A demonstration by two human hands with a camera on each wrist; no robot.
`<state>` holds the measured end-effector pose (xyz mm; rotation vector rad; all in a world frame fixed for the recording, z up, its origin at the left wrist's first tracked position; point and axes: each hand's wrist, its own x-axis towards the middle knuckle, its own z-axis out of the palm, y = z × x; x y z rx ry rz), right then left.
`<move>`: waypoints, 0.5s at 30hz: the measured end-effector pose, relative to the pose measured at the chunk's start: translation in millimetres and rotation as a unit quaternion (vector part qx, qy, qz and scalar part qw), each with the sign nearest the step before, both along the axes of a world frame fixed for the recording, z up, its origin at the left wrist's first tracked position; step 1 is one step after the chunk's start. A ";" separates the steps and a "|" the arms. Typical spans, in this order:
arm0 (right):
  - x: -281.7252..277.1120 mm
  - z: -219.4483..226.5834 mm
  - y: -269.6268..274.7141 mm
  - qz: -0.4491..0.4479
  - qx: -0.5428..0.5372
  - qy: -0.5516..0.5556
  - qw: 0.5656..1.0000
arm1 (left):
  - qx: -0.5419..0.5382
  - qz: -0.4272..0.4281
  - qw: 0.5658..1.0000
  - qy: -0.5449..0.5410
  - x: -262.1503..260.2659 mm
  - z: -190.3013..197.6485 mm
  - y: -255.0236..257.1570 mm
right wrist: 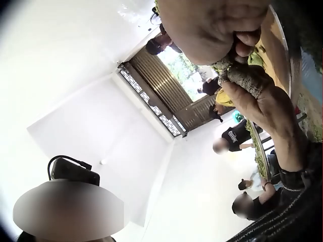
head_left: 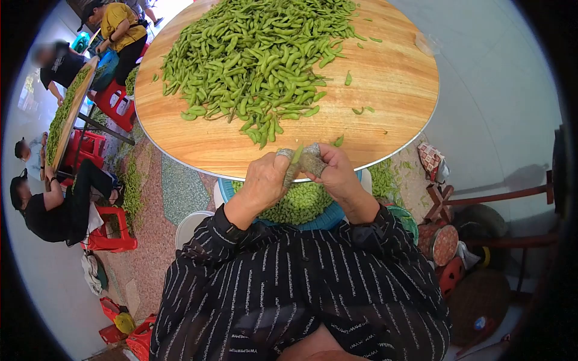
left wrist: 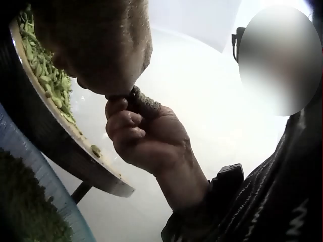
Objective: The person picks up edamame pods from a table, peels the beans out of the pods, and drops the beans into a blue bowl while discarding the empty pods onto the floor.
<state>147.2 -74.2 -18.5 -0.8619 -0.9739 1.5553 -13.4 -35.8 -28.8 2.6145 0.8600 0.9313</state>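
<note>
Both hands meet just over the table's near edge. A green edamame pod point(head_left: 297, 154) stands up between the fingertips of my left hand point(head_left: 262, 179), its lower end hidden by them. My right hand point(head_left: 342, 173) has its fingers curled in against the same spot, thumb and forefinger closing in from the side. Grey, rough-looking wraps point(head_left: 312, 163) cover some of the thumbs and fingers on both hands. Below them sits a blue basin point(head_left: 328, 219) holding many shelled green beans point(head_left: 295, 203). In the left wrist view the right hand point(left wrist: 151, 136) shows its fingers bent inward.
A big heap of pods point(head_left: 253, 60) covers much of the round wooden table point(head_left: 397, 90), with a few stray pods near its edge. White and green buckets point(head_left: 191, 227) flank my lap. At left, several people sit around another table point(head_left: 75, 117) among red stools point(head_left: 111, 228).
</note>
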 end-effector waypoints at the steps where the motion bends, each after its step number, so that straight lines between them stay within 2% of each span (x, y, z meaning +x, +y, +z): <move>1: -1.9 0.3 0.3 -0.002 -0.003 0.001 1.000 | -0.007 -0.003 1.000 -0.026 0.2 -2.9 -1.0; 5: -5.6 -2.3 1.3 -0.010 0.026 0.008 1.000 | -0.023 0.017 0.998 -0.061 1.7 -7.3 -2.5; 7: -3.9 -7.7 2.2 -0.013 0.032 0.000 0.999 | 0.019 0.006 0.998 -0.058 0.9 -5.9 -1.5; 9: 3.3 -13.6 1.1 0.030 -0.062 0.031 0.997 | 0.013 0.008 0.999 -0.051 1.3 -5.0 -2.3; 15: 2.3 2.5 -5.2 0.027 -0.095 0.037 0.994 | 0.026 0.000 0.999 -0.044 0.5 -0.6 -2.6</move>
